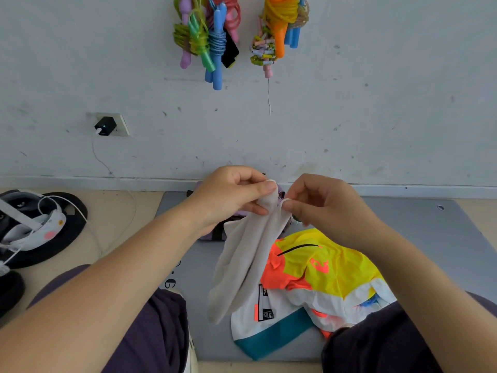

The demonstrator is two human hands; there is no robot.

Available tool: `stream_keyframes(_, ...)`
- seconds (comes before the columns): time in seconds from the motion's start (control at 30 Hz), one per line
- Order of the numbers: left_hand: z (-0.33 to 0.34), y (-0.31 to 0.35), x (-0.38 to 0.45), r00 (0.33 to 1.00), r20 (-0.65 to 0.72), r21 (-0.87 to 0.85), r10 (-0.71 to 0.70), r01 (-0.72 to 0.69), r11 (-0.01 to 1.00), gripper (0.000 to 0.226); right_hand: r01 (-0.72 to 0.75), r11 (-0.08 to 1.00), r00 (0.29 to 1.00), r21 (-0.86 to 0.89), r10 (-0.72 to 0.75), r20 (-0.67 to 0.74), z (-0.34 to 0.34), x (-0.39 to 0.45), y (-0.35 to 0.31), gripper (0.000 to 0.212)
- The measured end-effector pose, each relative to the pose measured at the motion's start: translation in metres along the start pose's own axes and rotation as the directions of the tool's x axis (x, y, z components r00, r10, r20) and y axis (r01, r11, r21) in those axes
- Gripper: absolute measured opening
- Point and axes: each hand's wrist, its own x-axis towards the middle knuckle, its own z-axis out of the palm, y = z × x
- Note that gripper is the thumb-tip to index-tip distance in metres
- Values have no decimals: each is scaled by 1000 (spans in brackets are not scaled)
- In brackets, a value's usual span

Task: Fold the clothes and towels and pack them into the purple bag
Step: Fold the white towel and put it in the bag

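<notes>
left hand (231,195) and right hand (320,203) each pinch the white towel's (239,265) top; jersey (317,286) label reads "team"

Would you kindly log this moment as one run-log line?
left hand pinches white towel | right hand pinches towel | towel hangs unfolded | colourful garment unfolded on mat

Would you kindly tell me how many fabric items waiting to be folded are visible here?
2. A white towel hangs pinched between the left hand and right hand; a multicoloured jacket lies crumpled on the grey mat. Others may be hidden behind them.
</notes>
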Motion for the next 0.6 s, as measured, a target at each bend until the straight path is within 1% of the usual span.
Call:
stream_keyframes(0.03, 0, 0, 0, 1000, -12, 9, -10, 10, 1000, 10, 50, 991, 998, -120, -53, -17, -1, -1, -2, 9)
stream_keyframes(0.07, 0, 0, 0, 999, -27, 21, -21, 21, 1000, 10, 93, 978, 995, -187, -97, -11, -2, -2, -3, 7)
stream_keyframes(0.1, 0, 0, 1, 999, -43, 32, -28, 29, 999, 11, 112, 975, 994, -193, -111, 16, -2, -3, -5, 7)
stream_keyframes(0.13, -1, 0, 1, 998, -56, 38, -30, 32, 999, 11, 105, 986, 993, -132, -98, 61, -2, -5, -7, 7)
stream_keyframes(0.2, -2, -1, 2, 997, -67, 31, -29, 31, 999, 12, 47, 989, 979, 139, -73, 189, 1, -11, -15, 10)
stream_keyframes(0.23, -2, -2, 2, 997, -66, 30, -29, 31, 999, 12, 20, 968, 971, 251, -79, 227, 3, -12, -19, 11)
stream_keyframes(0.27, -2, -2, 2, 998, -60, 29, -28, 30, 999, 12, 16, 955, 972, 297, -85, 221, 4, -14, -22, 12)
stream_keyframes(0.3, -1, -3, 2, 999, -46, 23, -28, 29, 999, 11, 29, 957, 980, 287, -83, 179, 6, -14, -23, 11)
stream_keyframes(0.33, 0, -3, 2, 999, -26, 7, -28, 28, 1000, 10, 53, 973, 992, 225, -77, 99, 6, -13, -21, 11)
stream_keyframes(0.4, 2, -3, 2, 999, 24, -37, -31, 32, 999, 9, 75, 997, 994, 23, -73, -77, 7, -9, -18, 14)
stream_keyframes(0.43, 3, -3, 1, 998, 52, -56, -33, 36, 998, 9, 63, 998, 989, -32, -66, -130, 6, -8, -17, 14)
stream_keyframes(0.47, 3, -2, 1, 996, 82, -73, -34, 40, 996, 9, 50, 998, 986, -31, -54, -158, 6, -8, -17, 14)
stream_keyframes(0.5, 4, -2, 0, 994, 108, -89, -35, 44, 995, 10, 46, 999, 984, 13, -43, -171, 5, -8, -17, 13)
stream_keyframes(0.57, 6, -1, -2, 990, 139, -120, -32, 49, 992, 14, 54, 995, 982, 81, -39, -183, 4, -8, -16, 13)
stream_keyframes(0.6, 6, 0, -2, 989, 146, -135, -30, 50, 989, 16, 59, 995, 982, 79, -44, -183, 3, -8, -17, 11)
